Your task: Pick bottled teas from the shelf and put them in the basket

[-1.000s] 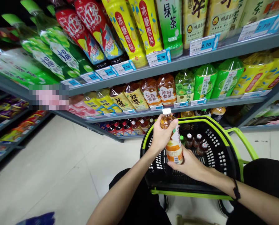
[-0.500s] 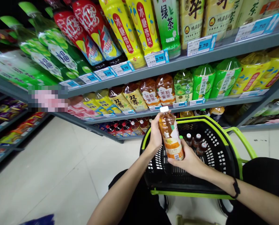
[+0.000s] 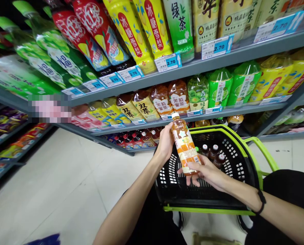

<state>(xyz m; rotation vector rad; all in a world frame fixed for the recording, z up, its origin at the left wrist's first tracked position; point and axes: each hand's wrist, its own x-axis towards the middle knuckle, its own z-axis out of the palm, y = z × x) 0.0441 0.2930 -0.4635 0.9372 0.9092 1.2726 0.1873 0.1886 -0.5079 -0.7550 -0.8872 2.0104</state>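
Leaning, the bottle (image 3: 185,146) touches left fingers (image 3: 168,133) above, right fingers (image 3: 196,166) below.

The bottle (image 3: 185,145) is amber, with a white cap (image 3: 175,115), orange and cream bands (image 3: 186,147) and a white flower (image 3: 182,133). The basket (image 3: 208,200) is black and slotted, its rim (image 3: 208,210) lime. At the bottle's 3 o'clock, small bottles (image 3: 218,163) are dark brown with white caps. At its 11 o'clock, yellow bottles (image 3: 130,34) carry red panels with white characters. The shelf (image 3: 164,77) is grey, its tags (image 3: 168,62) blue and white.
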